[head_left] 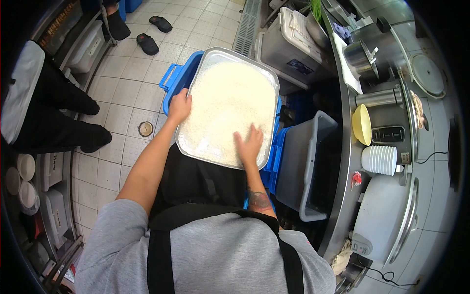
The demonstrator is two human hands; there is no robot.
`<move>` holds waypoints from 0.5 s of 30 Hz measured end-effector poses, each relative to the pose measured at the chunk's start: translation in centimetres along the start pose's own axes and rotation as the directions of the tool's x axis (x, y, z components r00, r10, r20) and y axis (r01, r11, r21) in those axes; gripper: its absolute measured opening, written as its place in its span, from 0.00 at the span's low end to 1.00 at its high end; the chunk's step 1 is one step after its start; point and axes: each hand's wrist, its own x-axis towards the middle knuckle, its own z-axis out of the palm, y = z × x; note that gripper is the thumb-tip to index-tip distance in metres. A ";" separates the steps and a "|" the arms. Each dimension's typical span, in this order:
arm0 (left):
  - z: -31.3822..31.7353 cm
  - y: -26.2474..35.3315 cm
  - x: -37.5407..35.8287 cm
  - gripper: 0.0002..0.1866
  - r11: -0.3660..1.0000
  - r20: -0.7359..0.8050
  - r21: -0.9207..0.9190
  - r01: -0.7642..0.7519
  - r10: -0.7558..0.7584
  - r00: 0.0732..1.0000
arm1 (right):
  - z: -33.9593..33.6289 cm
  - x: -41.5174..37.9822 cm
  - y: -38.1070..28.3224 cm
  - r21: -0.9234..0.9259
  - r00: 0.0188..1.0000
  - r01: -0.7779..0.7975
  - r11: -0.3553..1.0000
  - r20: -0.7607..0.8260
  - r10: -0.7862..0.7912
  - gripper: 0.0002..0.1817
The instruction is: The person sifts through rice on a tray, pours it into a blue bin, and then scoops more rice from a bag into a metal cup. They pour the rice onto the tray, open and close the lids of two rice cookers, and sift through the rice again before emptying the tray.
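A shallow square metal tray [215,160] lies in front of me over a blue bin [185,73]. Fine, pale crumbs [230,98], perhaps breadcrumbs, cover most of its floor; bare metal shows toward the near left corner. With its fingers wrapped over the tray's left rim, my left hand [180,107] steadies or holds it. Over the near right part of the tray, my right hand [249,144] touches the crumbs with its fingers spread, holding nothing that I can see.
To the right stands a grey tub [301,166] beside a steel counter carrying a yellow bowl [362,125], stacked white bowls [379,160] and a scale [362,244]. Another person's dark-trousered legs [58,112] are at left. Black shoes [147,44] lie on the tiled floor.
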 end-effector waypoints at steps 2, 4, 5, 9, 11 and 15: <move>0.0 -0.2 0.0 0.13 1.000 -0.010 -0.002 -0.015 0.015 1.000 | -0.4 -0.5 -2.8 0.035 0.999 0.044 0.998 0.027 -0.045 0.36; 0.1 -0.2 0.0 0.13 1.000 -0.008 -0.007 -0.005 0.005 1.000 | -1.1 -0.4 -5.1 0.236 0.964 0.209 0.949 0.116 -0.241 0.32; 0.1 -0.1 0.0 0.13 1.000 -0.006 -0.007 -0.009 0.009 1.000 | -0.8 -0.4 -5.2 0.235 0.965 0.206 0.950 0.113 -0.237 0.32; -0.1 0.2 0.0 0.14 1.000 0.025 -0.005 0.030 -0.030 0.999 | -0.9 0.6 -5.7 0.413 0.885 0.274 0.869 0.246 -0.396 0.20; -0.1 -0.1 0.0 0.14 0.999 0.023 -0.011 0.032 -0.032 0.999 | 0.0 1.9 -4.2 0.404 0.906 0.199 0.893 0.271 -0.325 0.19; 0.4 -0.8 0.3 0.14 1.000 -0.022 0.016 -0.023 0.023 0.999 | -3.7 5.5 -4.9 0.290 0.936 -0.219 0.932 0.331 0.117 0.20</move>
